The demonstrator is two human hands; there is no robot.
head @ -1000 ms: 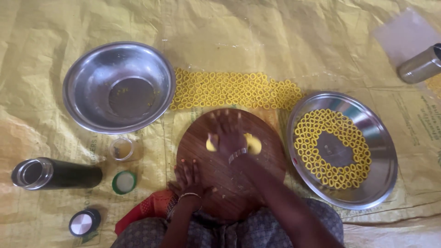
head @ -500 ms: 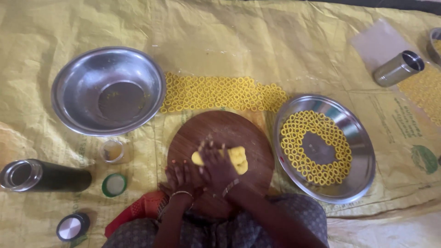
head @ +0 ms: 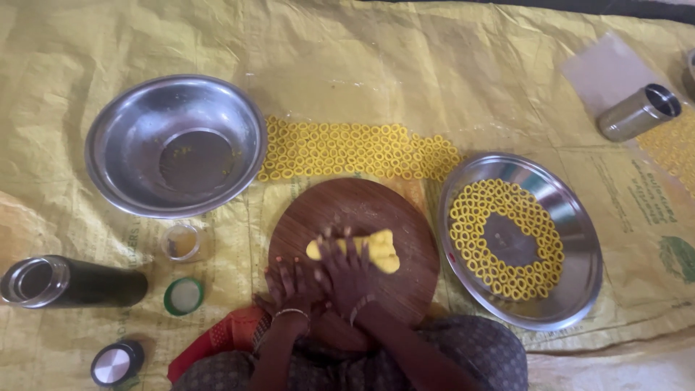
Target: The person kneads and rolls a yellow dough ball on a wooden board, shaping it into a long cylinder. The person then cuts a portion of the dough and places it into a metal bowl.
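Note:
A round brown wooden board (head: 362,210) lies on the yellow sheet in front of me. On it sits a lump of yellow dough (head: 380,250). My right hand (head: 346,271) presses flat on the near part of the dough, fingers spread. My left hand (head: 288,284) rests flat on the board's near left edge, just beside the right hand, holding nothing. Rows of small yellow dough rings (head: 355,150) lie on the sheet beyond the board. More rings line the steel plate (head: 579,289) to the right.
An empty steel bowl (head: 116,127) sits at the far left. A dark flask (head: 69,284) lies on its side at the left, with a small glass (head: 181,242), a green lid (head: 182,297) and a round cap (head: 116,363) nearby. A steel tumbler (head: 638,112) lies at the far right.
Both hands have drawn back toward me along the board, rolling the dough. The dough, split under the right hand a second ago, now shows as one lump ahead of the fingers.

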